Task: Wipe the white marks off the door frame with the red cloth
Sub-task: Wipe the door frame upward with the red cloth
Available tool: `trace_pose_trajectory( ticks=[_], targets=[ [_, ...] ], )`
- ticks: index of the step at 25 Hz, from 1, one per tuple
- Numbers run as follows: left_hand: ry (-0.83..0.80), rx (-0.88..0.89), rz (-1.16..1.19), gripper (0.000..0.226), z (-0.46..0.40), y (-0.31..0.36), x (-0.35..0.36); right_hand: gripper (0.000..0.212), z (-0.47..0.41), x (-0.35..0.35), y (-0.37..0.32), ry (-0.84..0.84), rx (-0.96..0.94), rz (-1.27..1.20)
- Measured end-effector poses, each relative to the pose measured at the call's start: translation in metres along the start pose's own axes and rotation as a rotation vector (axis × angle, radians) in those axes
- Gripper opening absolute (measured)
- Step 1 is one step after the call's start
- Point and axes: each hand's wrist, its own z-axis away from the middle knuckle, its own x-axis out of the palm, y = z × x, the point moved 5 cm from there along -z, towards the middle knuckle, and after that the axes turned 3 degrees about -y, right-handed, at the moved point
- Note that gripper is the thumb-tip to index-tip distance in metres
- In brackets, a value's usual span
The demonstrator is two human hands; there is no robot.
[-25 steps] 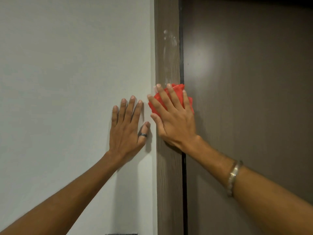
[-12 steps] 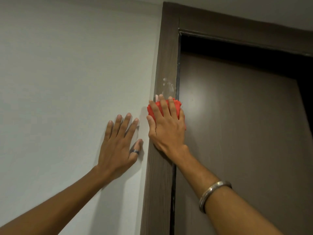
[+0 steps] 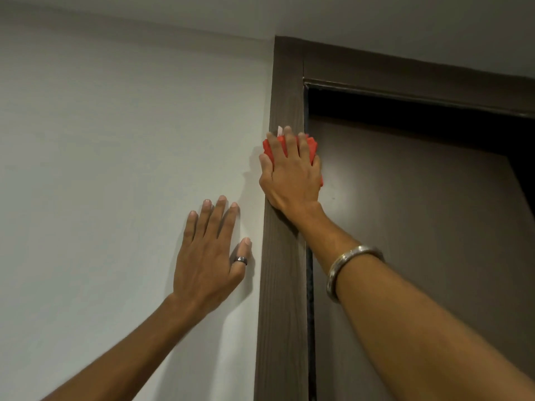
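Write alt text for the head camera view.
The right hand presses a red cloth flat against the brown door frame near its top corner. The left hand rests open on the white wall beside it.

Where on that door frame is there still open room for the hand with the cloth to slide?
Free: the brown wooden door frame above the right hand, up to its top corner, and the strip below the wrist. Crowded: where that hand presses the red cloth. The left hand lies flat on the white wall beside the frame.
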Motion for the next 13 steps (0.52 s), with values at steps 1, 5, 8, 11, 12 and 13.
trace_pose_trajectory(
  ticks=[1,5,8,11,12,13],
  targets=[
    [0.001,0.004,0.000,0.075,0.000,0.000,-0.001,0.061,0.012,0.002,-0.002,0.012,0.009,0.008],
    [-0.028,0.033,0.009,0.076,-0.010,0.003,-0.004,0.062,0.021,0.006,-0.002,-0.050,0.000,0.020],
    [-0.039,0.021,0.030,0.076,-0.030,0.005,-0.006,0.061,-0.002,0.002,-0.002,-0.068,-0.011,0.044],
    [-0.040,0.030,0.026,0.076,-0.050,0.006,-0.008,0.060,-0.034,-0.003,-0.001,-0.062,-0.016,0.020],
    [-0.035,0.038,0.024,0.076,-0.055,0.005,-0.009,0.060,-0.043,-0.005,0.000,-0.056,-0.021,0.015],
    [-0.027,0.038,0.019,0.076,-0.057,0.004,-0.010,0.059,-0.051,-0.006,0.000,-0.043,-0.029,0.014]
  ],
)
